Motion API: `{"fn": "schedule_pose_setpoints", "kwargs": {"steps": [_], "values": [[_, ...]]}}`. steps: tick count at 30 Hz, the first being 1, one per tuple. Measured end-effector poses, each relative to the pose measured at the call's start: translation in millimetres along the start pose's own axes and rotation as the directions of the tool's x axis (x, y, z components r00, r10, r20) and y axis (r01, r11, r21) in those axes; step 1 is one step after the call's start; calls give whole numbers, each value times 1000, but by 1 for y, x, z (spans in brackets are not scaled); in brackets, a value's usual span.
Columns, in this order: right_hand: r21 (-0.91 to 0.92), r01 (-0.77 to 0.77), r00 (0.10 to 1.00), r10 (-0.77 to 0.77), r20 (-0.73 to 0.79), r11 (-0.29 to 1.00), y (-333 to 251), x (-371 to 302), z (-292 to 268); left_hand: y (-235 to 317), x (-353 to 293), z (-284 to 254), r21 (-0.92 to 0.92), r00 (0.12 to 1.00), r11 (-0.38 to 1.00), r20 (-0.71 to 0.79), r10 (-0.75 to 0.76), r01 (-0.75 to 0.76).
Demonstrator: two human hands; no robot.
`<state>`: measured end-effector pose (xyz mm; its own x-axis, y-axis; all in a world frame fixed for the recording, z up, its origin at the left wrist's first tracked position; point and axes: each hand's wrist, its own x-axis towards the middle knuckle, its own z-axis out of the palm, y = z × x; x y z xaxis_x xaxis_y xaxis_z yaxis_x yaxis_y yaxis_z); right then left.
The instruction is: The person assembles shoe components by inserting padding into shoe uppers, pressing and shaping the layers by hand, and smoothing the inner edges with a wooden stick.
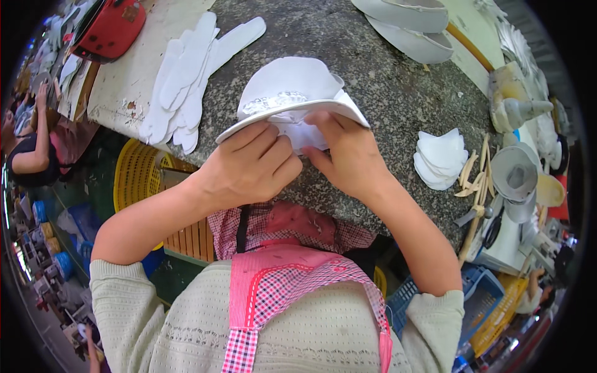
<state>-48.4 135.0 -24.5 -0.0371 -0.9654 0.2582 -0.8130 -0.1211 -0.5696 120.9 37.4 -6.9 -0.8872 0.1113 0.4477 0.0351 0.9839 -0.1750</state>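
Observation:
Above the near edge of the speckled stone worktop (311, 31), a white shoe (286, 78) with a shiny silvery ornament is held between both hands. My left hand (245, 165) is closed on its left rim, with the fingers curled and their tips partly hidden beneath the edge. On the other side my right hand (351, 152) grips the right rim, index finger and thumb reaching toward the opening. A white lining shows inside. Insole-shaped white pieces (183, 87) lie fanned out to the left. Small curved white pieces (439, 158) are stacked on the right.
Two more white shoes (410, 40) stand at the far right. Wooden sticks (479, 180), a grey cup (513, 174) and a glue-stained container (519, 105) crowd the right edge. A red container (115, 31) sits far left. Below are a yellow basket (132, 177) and a blue basket (482, 295).

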Motion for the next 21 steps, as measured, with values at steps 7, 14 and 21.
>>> {"fn": "schedule_pose_setpoints", "kwargs": {"steps": [7, 14, 21], "values": [[-218, 131, 991, -121, 58, 967, 5, -4, 5, 8, -16, 1, -28, 998, 998, 33, -60, 61], [-352, 189, 976, -215, -37, 917, 5, 1, 14, 16, -27, 11, -7, 988, 990, -67, -141, 141], [-315, 81, 985, -125, -121, 945, -1, 3, 18, 41, -27, 26, 88, 943, 940, 3, -332, 331]]}}
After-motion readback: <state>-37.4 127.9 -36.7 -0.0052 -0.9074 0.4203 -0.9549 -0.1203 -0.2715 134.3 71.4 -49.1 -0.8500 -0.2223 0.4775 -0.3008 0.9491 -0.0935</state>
